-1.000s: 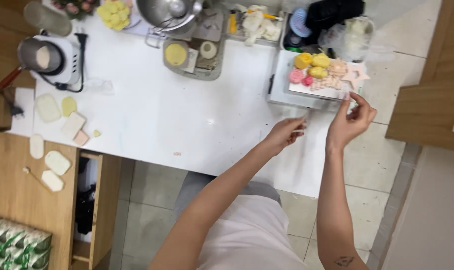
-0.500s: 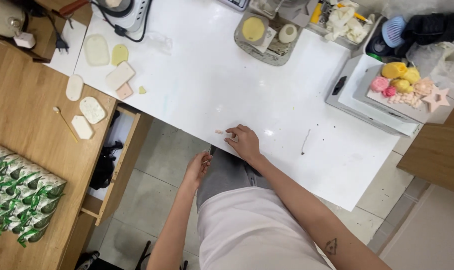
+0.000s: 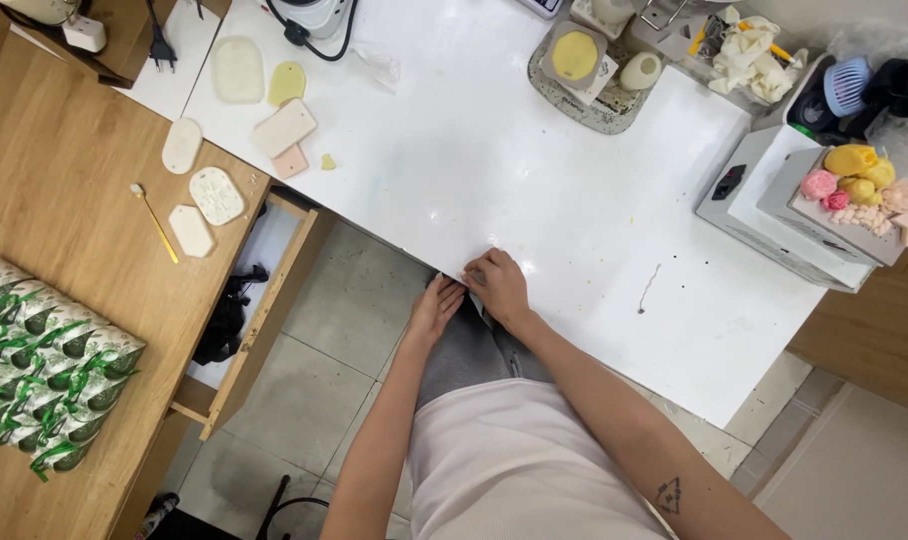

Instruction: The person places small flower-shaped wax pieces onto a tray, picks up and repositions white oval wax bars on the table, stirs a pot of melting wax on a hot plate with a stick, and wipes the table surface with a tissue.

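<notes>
Green-white packages (image 3: 44, 360) stacked, perhaps ribboned.

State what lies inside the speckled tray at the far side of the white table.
The speckled tray holds a square mould with a yellow disc and a pale egg-shaped piece; beneath them is hidden.

Craft workshop, white worktable (image 3: 494, 160), soap bars (image 3: 286, 127), moulded figures (image 3: 854, 185)

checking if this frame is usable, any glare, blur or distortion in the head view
Head view: soft overhead light gives a mild sheen on the white table but no harsh glare; both hands, left hand and right hand, look sharp at the table's near edge, with no visible motion blur; shadows are faint; wide-angle lens bends the wooden desk edges slightly toward the corners.
</notes>
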